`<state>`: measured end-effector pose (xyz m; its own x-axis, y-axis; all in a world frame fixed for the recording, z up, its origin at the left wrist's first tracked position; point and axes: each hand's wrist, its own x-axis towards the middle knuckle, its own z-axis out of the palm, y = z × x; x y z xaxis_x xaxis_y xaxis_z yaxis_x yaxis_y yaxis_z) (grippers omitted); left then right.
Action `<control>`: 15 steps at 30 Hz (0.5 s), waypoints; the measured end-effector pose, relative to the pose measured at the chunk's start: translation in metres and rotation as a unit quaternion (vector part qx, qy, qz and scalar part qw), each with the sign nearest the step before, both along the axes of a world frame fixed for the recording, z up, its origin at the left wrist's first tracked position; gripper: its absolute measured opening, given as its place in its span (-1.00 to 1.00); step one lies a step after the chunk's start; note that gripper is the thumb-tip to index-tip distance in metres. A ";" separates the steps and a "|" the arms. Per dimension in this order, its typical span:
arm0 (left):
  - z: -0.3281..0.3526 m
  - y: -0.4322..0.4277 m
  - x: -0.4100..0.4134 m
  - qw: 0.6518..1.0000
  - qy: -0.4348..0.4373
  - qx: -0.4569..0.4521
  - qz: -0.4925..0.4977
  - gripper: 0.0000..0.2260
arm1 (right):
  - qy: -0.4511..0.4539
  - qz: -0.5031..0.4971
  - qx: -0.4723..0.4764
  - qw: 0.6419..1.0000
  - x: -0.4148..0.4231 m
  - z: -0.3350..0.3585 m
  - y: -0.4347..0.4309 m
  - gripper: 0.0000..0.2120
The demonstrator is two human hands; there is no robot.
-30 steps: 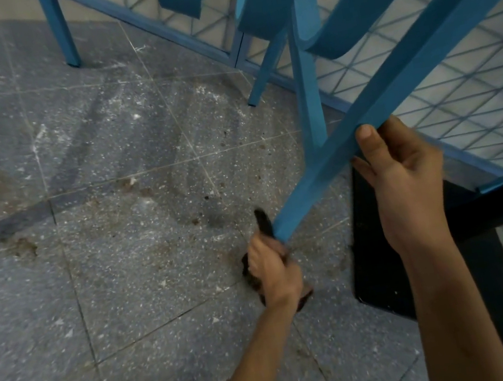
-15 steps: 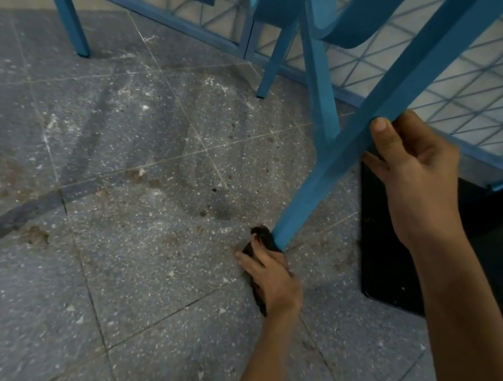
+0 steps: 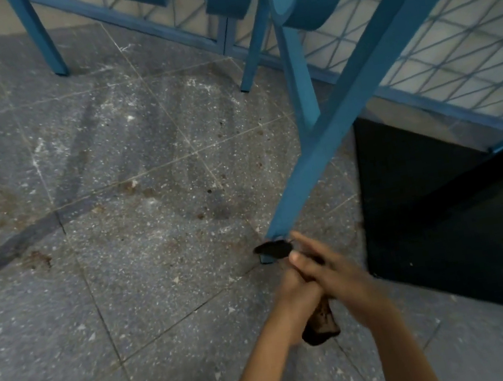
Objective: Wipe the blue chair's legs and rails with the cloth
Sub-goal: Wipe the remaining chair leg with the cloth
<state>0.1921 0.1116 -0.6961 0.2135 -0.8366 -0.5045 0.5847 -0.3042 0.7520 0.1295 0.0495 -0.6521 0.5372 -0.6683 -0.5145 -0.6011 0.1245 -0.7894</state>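
Soft, even light was recorded. Faint shadows were cast on the floor (image 3: 131, 277). Right hand (image 3: 335, 271) and left hand (image 3: 293, 288) were motion-blurred. Little detail was resolved in the dark cloth (image 3: 320, 326). Edges were bowed by the lens.

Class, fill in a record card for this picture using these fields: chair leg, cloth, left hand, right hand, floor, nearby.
chair leg: blue chair leg, slanting down to the hands
cloth: dark cloth wrapped round the leg's foot, a tail hanging below the hands
left hand: left hand grips the cloth
right hand: right hand lies over the left; blurred, grip unclear
floor: floor of grey speckled tiles with brown stains
nearby: black panel to the right
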 end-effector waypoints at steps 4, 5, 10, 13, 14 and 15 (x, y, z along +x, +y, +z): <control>0.011 0.018 0.058 0.944 -0.040 -0.013 -0.327 -0.55 | -0.126 -0.143 0.106 0.976 -0.013 -0.042 0.009 -0.73; 0.013 0.021 0.080 0.931 -0.052 -0.004 -0.362 -0.57 | -0.139 -0.193 0.113 0.965 -0.016 -0.051 0.009 -0.73; 0.016 0.002 0.153 0.905 -0.355 0.079 -0.220 -0.69 | -0.163 -0.373 0.133 0.904 0.019 -0.080 0.013 -0.68; 0.026 -0.017 0.145 0.907 -0.366 0.021 -0.206 -0.52 | -0.093 -0.355 0.052 0.929 0.071 -0.083 0.030 -0.59; 0.030 -0.021 0.139 0.906 -0.367 -0.003 -0.210 -0.49 | -0.056 -0.381 0.037 0.922 0.084 -0.079 0.036 -0.52; 0.033 -0.023 0.133 0.905 -0.366 -0.024 -0.214 -0.48 | -0.037 -0.421 0.037 0.905 0.094 -0.075 0.041 -0.48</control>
